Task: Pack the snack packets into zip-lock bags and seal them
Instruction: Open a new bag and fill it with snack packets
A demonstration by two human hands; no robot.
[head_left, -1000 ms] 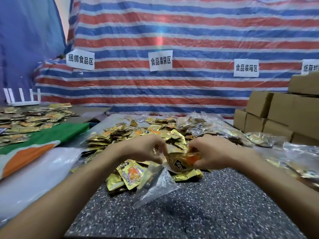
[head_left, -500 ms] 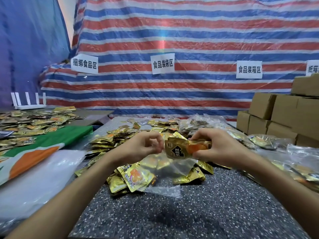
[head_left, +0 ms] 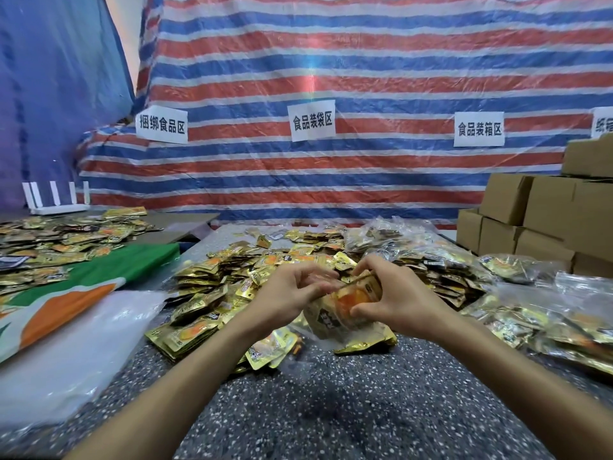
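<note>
Surface [head_left: 348, 410]: dark grey, speckled white.
Snack packets [head_left: 212, 287]: gold foil with orange patches and black marks.
Zip-lock bag [head_left: 328, 322]: clear.
Tarpaulin [head_left: 365, 68]: red, blue and white stripes.
Paper signs [head_left: 311, 120]: white, black characters.
Boxes [head_left: 537, 214]: plain brown.
Cloth [head_left: 99, 277]: green, white and orange.
Curtain [head_left: 49, 94]: blue.

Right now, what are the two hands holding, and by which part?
The right hand grips a stack of gold foil snack packets by its right end; the left hand pinches the mouth of the clear zip-lock bag around them.
</note>
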